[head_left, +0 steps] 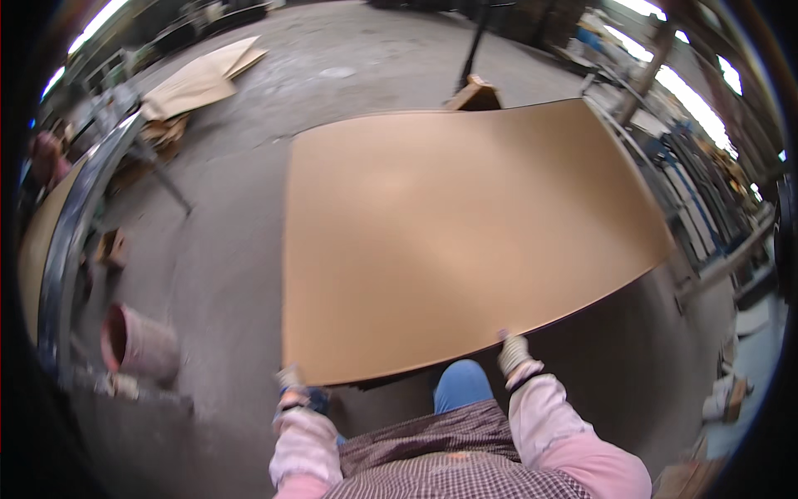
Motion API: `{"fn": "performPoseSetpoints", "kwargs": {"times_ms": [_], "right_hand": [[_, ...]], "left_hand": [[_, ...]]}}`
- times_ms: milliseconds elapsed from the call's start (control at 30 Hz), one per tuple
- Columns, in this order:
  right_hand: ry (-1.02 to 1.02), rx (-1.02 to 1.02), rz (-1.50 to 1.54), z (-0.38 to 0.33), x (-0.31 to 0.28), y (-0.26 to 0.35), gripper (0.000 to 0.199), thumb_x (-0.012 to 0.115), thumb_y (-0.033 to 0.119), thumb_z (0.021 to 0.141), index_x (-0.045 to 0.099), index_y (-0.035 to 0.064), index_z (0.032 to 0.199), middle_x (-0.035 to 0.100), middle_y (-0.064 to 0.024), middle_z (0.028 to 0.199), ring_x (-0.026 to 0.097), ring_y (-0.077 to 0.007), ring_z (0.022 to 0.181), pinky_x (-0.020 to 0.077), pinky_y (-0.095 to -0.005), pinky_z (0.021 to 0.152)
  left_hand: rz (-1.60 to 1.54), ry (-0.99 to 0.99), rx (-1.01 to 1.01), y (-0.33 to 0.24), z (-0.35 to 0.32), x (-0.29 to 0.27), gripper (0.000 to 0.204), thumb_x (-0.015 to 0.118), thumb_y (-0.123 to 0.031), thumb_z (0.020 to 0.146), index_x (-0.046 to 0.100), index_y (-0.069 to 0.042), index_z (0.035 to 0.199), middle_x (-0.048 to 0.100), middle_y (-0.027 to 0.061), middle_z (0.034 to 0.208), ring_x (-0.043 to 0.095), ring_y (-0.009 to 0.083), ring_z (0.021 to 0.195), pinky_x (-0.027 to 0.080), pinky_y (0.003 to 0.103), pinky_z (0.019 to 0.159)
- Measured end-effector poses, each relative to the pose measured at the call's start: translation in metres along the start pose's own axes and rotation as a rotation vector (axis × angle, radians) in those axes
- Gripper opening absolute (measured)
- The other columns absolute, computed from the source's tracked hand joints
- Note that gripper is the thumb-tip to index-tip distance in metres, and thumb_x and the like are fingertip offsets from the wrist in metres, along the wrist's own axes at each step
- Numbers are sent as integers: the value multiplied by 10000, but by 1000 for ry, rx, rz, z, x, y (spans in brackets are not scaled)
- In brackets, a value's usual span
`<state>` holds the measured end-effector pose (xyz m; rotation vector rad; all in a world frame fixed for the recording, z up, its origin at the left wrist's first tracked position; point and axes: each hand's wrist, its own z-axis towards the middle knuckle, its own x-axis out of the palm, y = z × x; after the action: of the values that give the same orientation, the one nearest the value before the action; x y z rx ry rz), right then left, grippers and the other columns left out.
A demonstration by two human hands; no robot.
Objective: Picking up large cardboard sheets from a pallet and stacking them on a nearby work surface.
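Brown sheet [465,233] lies broad and flat in front of you, its near edge just past your knee [463,386]. Your left hand [291,378] seems to pinch the near left corner, though blur hides the fingertips; your right hand [514,354] pinches the near edge, well apart from it, thumb on top. The right-hand corner reaches beyond your right grip, so expect it to sag; a hold farther right should balance better. The sheet looks thin and bows gently across its middle: likely springy rather than rigid, awkward more for breadth than weight. Its smooth face may slip under a light pinch, and corners could crease, so grip edges with flat fingers. What bears the far edge, near a wooden block [475,94], you cannot tell.
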<state>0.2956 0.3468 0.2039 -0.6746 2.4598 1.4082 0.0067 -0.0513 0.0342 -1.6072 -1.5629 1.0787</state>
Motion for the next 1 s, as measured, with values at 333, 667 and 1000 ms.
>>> {"fn": "performPoseSetpoints", "kwargs": {"times_ms": [333,667,1000], "right_hand": [[-335,-318,470,100,-11,-17,245,642,128,684,576,-16,871,591,-55,800,528,-176,664,426,-301,644],[-167,347,205,107,-32,-14,574,610,338,707,424,-26,1108,414,-174,1168,392,-268,1072,254,-334,940],[-105,305,208,140,-38,-46,452,535,334,770,400,133,1152,428,-69,1171,378,-253,1075,285,-470,873]], "left_hand": [[218,121,-28,7,29,7,292,634,-79,638,548,-24,911,581,77,802,556,234,688,461,344,619],[563,58,14,46,14,40,370,619,-214,678,534,-4,972,574,113,920,538,225,841,410,306,745],[760,120,-175,-33,-32,63,663,696,-372,577,454,-11,1078,512,167,1049,489,284,974,376,331,831]]}}
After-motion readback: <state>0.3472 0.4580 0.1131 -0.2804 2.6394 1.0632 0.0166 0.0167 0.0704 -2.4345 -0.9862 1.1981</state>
